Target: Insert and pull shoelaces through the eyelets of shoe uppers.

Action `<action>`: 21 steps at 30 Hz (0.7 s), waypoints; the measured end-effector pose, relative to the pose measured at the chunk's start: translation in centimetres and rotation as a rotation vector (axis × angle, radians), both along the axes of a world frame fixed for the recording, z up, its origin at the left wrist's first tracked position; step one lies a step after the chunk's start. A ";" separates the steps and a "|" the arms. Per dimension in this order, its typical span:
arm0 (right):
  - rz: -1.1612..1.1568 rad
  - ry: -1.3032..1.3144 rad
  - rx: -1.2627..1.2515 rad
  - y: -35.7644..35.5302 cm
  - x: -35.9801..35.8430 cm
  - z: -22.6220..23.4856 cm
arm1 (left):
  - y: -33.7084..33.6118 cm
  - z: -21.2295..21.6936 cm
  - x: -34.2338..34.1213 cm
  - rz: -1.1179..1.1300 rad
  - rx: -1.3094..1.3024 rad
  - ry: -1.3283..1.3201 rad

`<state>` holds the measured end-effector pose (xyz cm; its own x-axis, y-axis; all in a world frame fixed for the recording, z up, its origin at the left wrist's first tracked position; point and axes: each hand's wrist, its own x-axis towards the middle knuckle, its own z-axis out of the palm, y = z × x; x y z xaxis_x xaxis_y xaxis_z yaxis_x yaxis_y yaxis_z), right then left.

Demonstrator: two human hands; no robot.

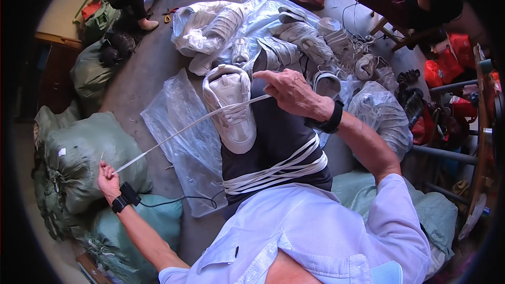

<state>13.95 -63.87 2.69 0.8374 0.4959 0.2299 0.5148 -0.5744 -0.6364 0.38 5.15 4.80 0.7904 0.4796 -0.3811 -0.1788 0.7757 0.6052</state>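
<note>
A white sneaker (238, 131) lies on my dark-trousered leg, its toe pointing toward me. White shoelace (181, 130) runs through its lower eyelets and stretches out to both sides. Far out to the left, my left hand (108, 180) is closed on one end, pulling the strand taut. My right hand (295, 93), just right of the shoe's collar, grips the other strand, with the index finger extended toward the shoe. Across my thigh lies a bundle of several loose white shoelaces (279, 172). Each wrist wears a black strap.
Beyond my knees, many white shoes (310, 47) lie heaped on clear plastic sheeting (181, 152). Stuffed green sacks (97, 152) stand at left. A rack (447, 155) with red bags is at right. Two other people sit at the back, near orange-handled pliers (168, 17).
</note>
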 end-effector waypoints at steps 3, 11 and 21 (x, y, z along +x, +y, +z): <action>0.010 -0.093 0.185 1.0 -1.0 -1.0 | -5.5 -1.3 1.8 -0.064 0.170 0.201; -0.058 -0.082 0.268 2.4 -2.2 -2.2 | -23.6 -4.7 6.4 -0.336 0.388 0.365; -0.068 -0.087 0.110 1.7 -2.9 -1.3 | -35.1 -5.4 6.8 -0.684 0.607 0.322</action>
<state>11.05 -62.16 1.38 0.8428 0.4061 0.3533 0.5331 -0.5390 -0.6521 7.22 -29.93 -0.64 0.8727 0.1415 -0.4672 0.4394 0.1895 0.8781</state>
